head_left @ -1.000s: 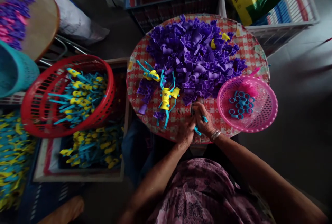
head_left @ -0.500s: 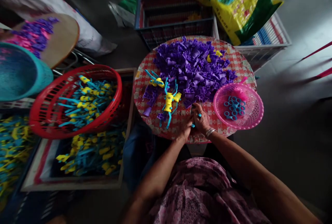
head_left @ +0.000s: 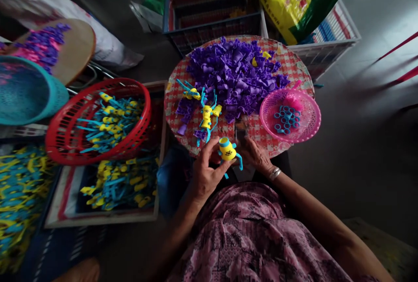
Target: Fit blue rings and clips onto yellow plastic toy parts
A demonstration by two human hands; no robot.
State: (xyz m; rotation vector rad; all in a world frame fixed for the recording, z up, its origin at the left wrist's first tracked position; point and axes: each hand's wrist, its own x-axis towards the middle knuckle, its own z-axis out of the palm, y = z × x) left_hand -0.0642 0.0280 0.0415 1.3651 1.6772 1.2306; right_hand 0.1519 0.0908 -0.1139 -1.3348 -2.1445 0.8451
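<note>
One yellow figure (head_left: 227,152) is held; the pink basket (head_left: 309,126) contains blue rings (head_left: 287,120).

A yellow toy body (head_left: 227,153) has a turquoise band near its top and thin turquoise limbs. It is pinched in the left hand (head_left: 206,169), nearly upright, a dark mark on its front.
</note>
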